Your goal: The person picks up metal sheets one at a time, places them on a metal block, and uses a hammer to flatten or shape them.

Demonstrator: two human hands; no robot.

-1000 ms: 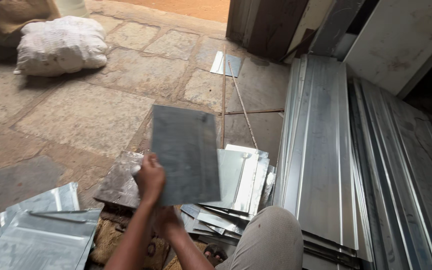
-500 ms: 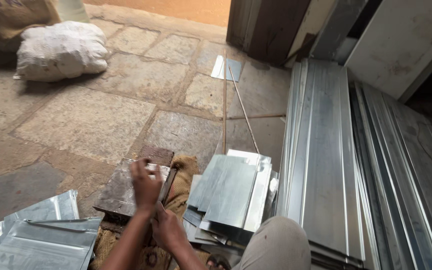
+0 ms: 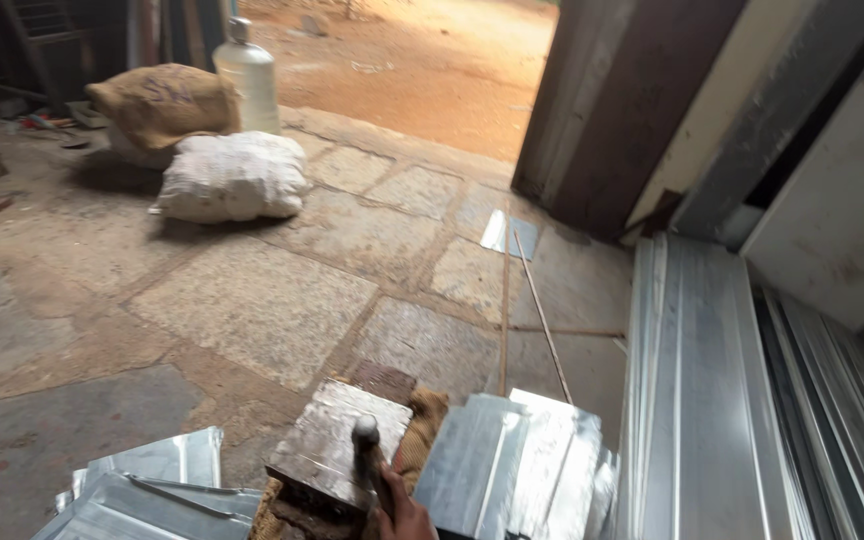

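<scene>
My right hand [image 3: 404, 516] shows at the bottom edge, closed around the handle of a hammer. The hammer's round metal head [image 3: 365, 432] rests on or just above a worn steel block [image 3: 324, 448]. The block sits on a piece of brown sacking [image 3: 422, 432]. A stack of cut galvanized sheet pieces [image 3: 512, 468] lies right beside the hand. My left hand is out of view.
Folded sheet pieces [image 3: 142, 492] lie at the lower left. Long ribbed metal sheets [image 3: 702, 400] run along the right by a wall. A thin rod [image 3: 542, 310] and a small sheet scrap [image 3: 507, 235] lie on the stone floor. Two filled sacks [image 3: 232, 178] and a plastic bottle [image 3: 247, 75] stand far left.
The grey sheet held up a second ago has been laid on the stack at the right. The camera has tilted up, and one hand now holds a hammer over the block.
</scene>
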